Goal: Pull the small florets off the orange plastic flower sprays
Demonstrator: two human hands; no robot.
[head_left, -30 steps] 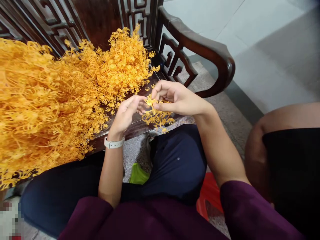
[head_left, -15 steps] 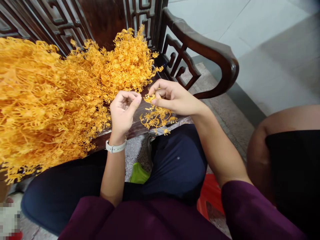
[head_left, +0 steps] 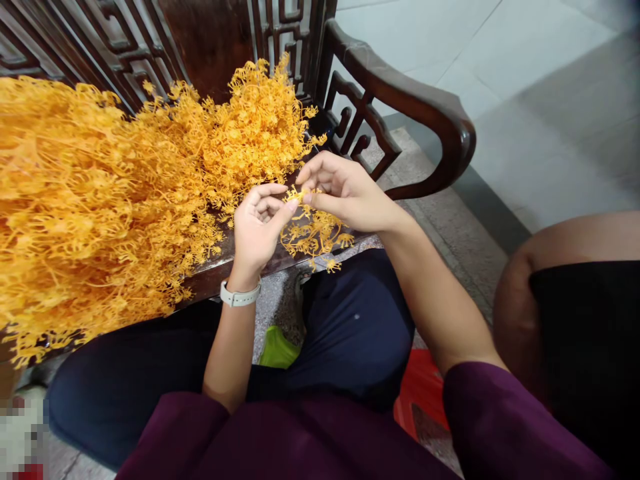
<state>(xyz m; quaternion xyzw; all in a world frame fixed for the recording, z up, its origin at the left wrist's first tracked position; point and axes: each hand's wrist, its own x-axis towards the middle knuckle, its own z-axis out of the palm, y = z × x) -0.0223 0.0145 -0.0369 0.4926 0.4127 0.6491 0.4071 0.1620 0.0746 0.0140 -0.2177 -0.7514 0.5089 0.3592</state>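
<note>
My right hand [head_left: 345,190] pinches a small orange plastic sprig [head_left: 314,231] that dangles below its fingers over the seat edge. My left hand [head_left: 260,223], with a white watch on the wrist, has its fingers curled and its thumb and fingertips touching the top of the same sprig. A big pile of the same orange plastic sprigs [head_left: 110,193] lies on the dark wooden bench to the left of both hands.
The carved dark wooden bench [head_left: 400,100] has a curved armrest just beyond my right hand. Below are my dark trousers, a green thing [head_left: 277,350] and a red thing [head_left: 420,393] on the speckled floor. Another person's arm and black top [head_left: 575,313] are at the right.
My left hand drew back from the sprig, then came back to it. My right hand stayed pinched on the sprig and shifted slightly upward.
</note>
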